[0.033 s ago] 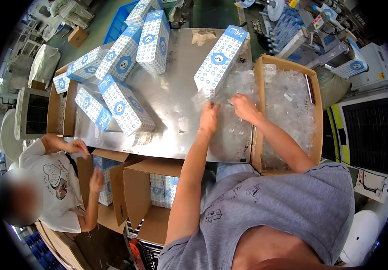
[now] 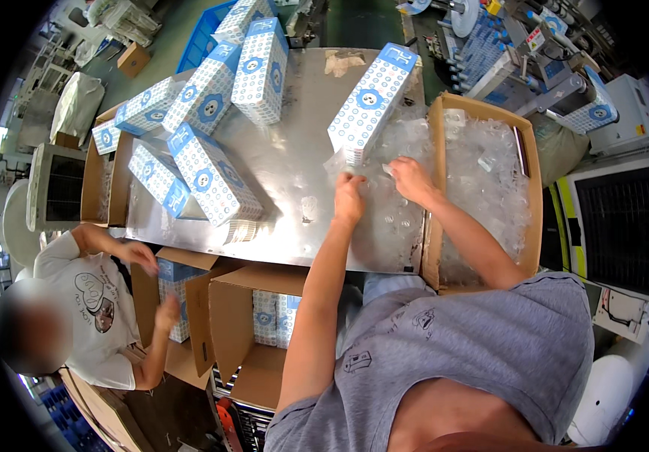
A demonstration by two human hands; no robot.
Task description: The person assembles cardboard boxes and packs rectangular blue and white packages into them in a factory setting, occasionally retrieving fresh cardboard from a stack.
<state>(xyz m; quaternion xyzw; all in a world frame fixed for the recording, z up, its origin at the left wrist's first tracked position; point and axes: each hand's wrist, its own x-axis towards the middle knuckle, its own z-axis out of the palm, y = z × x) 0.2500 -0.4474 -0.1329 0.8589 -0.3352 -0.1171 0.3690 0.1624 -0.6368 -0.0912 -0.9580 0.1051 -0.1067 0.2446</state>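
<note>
Co-worker, left: one hand (image 2: 141, 257) has moved lower and to the right, nearer to the carton flap (image 2: 187, 258); the other hand (image 2: 167, 312) also is slightly lower.
Printed boxes (image 2: 204, 177), upper left: grouped as before on the metal table (image 2: 294, 192).
Left hand (image 2: 349, 197), centre: almost unmoved, fingers close together; I cannot tell if they hold something.
Tall box (image 2: 370, 99), upper centre: just beyond both hands, blocking the way forward.
Right hand (image 2: 410, 179), right of centre: almost unmoved, fingers narrow, content unclear.
Carton (image 2: 434, 203), right: with clear plastic pieces (image 2: 482, 184); the right forearm hides one part.
</note>
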